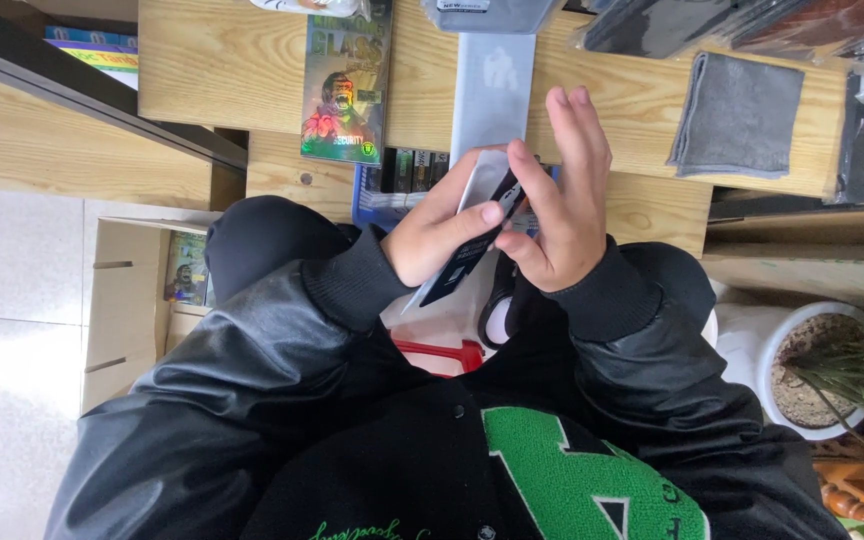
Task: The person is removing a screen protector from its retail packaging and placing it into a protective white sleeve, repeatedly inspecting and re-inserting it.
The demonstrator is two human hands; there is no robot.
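Both forearms in black sleeves meet just below the counter (252, 70) edge. Left hand (437, 235) pinches with thumb across; right hand (557, 215) cups beside it, fingers extended upward.
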